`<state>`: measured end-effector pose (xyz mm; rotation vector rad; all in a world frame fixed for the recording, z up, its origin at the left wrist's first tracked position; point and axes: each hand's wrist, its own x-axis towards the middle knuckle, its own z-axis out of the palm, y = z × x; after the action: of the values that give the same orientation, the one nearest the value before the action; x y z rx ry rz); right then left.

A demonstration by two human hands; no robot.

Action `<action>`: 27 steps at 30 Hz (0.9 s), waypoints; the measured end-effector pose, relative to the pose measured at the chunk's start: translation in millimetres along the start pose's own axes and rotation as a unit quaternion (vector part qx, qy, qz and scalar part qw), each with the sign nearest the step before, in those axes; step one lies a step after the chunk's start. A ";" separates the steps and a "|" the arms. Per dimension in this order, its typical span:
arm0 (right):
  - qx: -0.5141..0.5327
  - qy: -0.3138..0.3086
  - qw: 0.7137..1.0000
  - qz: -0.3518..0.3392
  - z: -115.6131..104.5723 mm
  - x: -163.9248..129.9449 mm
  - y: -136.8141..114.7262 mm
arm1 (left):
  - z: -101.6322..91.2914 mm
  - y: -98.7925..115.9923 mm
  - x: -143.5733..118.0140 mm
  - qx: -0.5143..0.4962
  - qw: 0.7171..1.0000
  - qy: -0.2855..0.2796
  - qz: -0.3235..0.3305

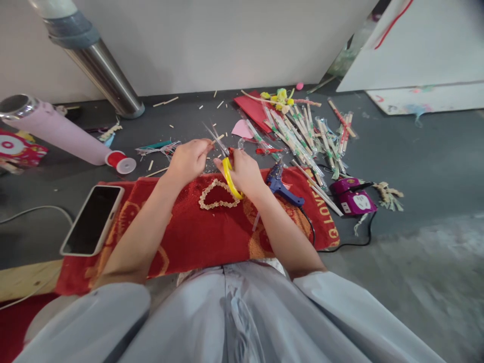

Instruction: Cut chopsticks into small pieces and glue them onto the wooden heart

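My right hand [242, 169] grips a pair of scissors [228, 174] with yellow handles, the blades spread and pointing away from me. Pinched in the fingers of my left hand [191, 159] is a thin wooden stick [218, 138], its end lying by the scissor blades. Just below the hands, a heart-like outline of small beige pieces [201, 200] rests on a red towel [196, 242]. A blue glue gun [282, 186] lies to the right of my right wrist. Short cut bits of stick are scattered around the blades on the dark table.
Paper-wrapped chopsticks [293, 133] are heaped at back right, by a red envelope [255, 111]. A purple power socket [351, 196] with a black cord sits right. On the left are a phone [93, 220], a pink bottle [56, 128], a red ribbon spool [120, 162] and a steel tumbler [108, 75].
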<state>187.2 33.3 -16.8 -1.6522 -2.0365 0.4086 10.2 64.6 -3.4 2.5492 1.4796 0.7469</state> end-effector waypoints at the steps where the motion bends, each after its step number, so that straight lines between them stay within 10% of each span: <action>1: 0.000 0.008 1.000 -0.007 0.9 -0.2 0.8 | -0.7 0.1 0.3 -0.010 1.000 -0.001 -0.001; 12: -0.015 -0.002 0.997 -0.078 -7.6 -2.5 7.2 | -13.4 5.2 1.8 -0.153 0.984 -0.071 -0.050; 27: -0.064 -0.057 0.996 0.010 -11.1 -0.2 -3.7 | -12.5 4.0 3.3 -0.168 0.978 -0.100 -0.080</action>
<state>190.2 31.6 -5.6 -1.7622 -2.1705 0.3949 8.9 63.4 10.1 2.1573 1.3452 0.6342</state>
